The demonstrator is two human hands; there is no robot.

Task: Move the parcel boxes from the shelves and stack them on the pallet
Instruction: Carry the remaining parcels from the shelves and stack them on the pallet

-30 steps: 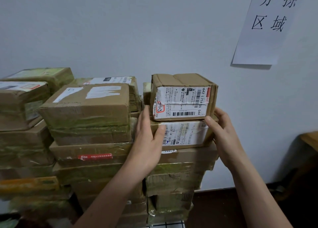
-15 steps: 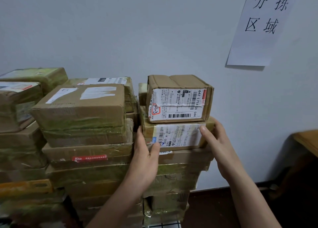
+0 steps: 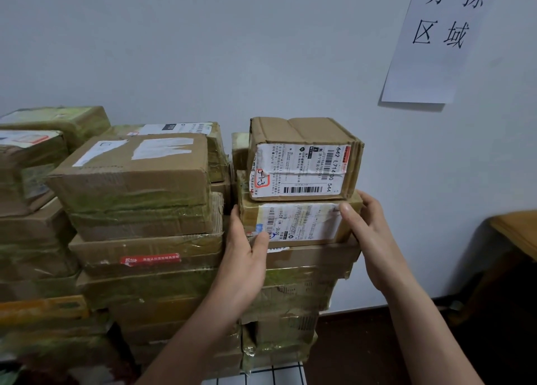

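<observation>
Several stacks of taped brown parcel boxes stand against the white wall. On top of the right stack sits a small brown box [image 3: 305,158] with a white shipping label. It rests on a flatter labelled box [image 3: 296,222]. My left hand [image 3: 247,248] grips that flatter box's left end, thumb on its front. At the box's right end my right hand [image 3: 369,233] holds it, thumb on the label. The pallet is hidden under the stacks.
A taller middle stack [image 3: 136,187] stands touching the left side of the held box. More stacks [image 3: 29,181] lie further left. A paper sign [image 3: 438,39] hangs on the wall. A wooden edge [image 3: 517,233] is at the right, dark floor [image 3: 363,352] below.
Both hands have slid down from the small top box to the flatter box under it and closed on its ends. The boxes have stayed in place.
</observation>
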